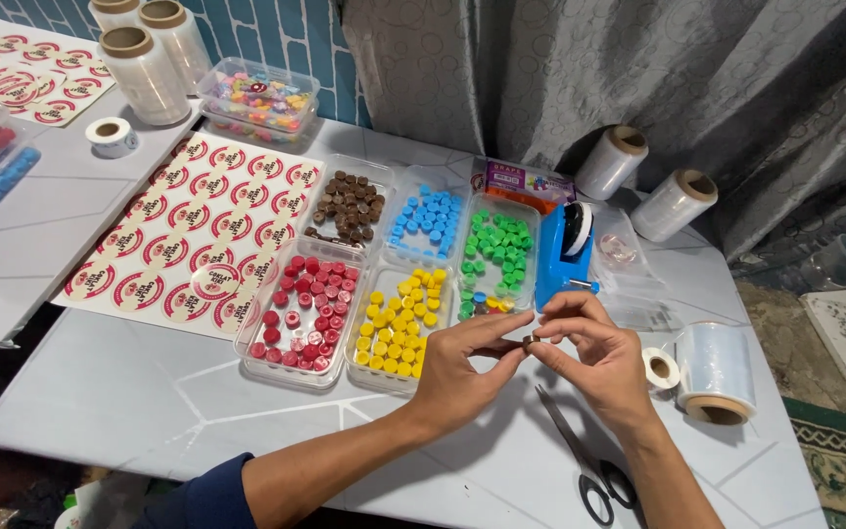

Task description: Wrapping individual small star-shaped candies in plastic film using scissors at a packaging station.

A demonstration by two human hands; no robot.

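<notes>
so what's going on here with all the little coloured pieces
A person sits at a grey table, both hands meeting over it. The left hand and right hand pinch one small dark piece between their fingertips. Just beyond lie clear trays of red, yellow, green, blue and brown pieces, with a blue tape dispenser beside them. Scissors lie closed near the right wrist.
</notes>
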